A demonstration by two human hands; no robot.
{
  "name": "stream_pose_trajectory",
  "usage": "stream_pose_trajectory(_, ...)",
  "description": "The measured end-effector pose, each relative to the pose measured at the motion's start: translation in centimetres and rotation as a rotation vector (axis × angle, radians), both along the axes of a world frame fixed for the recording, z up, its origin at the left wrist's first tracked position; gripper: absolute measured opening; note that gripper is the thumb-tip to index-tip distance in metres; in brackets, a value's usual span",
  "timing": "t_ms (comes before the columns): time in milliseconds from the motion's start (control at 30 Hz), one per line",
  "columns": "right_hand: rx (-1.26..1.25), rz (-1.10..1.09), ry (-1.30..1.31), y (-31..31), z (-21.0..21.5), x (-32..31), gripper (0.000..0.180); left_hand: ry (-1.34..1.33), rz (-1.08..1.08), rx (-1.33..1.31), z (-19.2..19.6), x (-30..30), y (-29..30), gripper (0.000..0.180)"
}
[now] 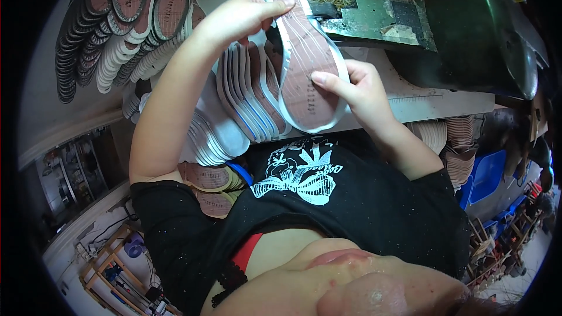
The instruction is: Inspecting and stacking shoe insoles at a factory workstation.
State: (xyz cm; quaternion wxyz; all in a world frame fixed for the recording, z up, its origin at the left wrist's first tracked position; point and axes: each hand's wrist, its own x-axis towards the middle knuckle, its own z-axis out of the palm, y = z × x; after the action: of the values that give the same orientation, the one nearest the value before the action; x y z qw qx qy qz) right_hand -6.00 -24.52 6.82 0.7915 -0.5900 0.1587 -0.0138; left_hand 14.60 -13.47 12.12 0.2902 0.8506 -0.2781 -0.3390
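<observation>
The left hand (252, 16) and right hand (362, 89) hold a brown, white-rimmed shoe sole (307, 52) above the pale tabletop (407, 85), gripping its narrow and broad ends respectively. A dark green metal machine (462, 29) stands right of it; white-edged soles (249, 96) stack left.

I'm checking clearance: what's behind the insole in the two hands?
Behind the insole, a green machine arm shows past its right edge and stacked insoles past its left. What lies directly behind it is covered.
</observation>
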Motion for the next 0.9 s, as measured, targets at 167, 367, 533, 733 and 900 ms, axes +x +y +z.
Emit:
stream_pose_trajectory(167,-0.018,-0.189,-0.104,1.1,-0.6,2.6,0.024,0.068,0.042,-0.195,-1.6,0.3,-0.5,0.052)
stream_pose_trajectory(367,-0.129,-0.280,-0.192,1.4,-1.0,3.4,0.025,0.483,0.014,-0.393,-2.2,-1.0,1.0,0.048)
stream_pose_trajectory(533,0.092,-0.055,-0.108,2.8,-0.7,1.4,0.026,0.446,0.142,-0.422,-1.8,-1.7,0.9,0.045)
stream_pose_trajectory(733,0.323,-0.083,-0.103,3.6,-1.3,1.7,0.020,0.101,0.205,-0.237,-2.8,-0.1,0.5,0.064)
stream_pose_trajectory(900,0.339,-0.135,-0.149,3.4,-1.1,3.0,0.018,-0.180,-0.422,-0.212,-0.8,3.1,-0.5,0.064)
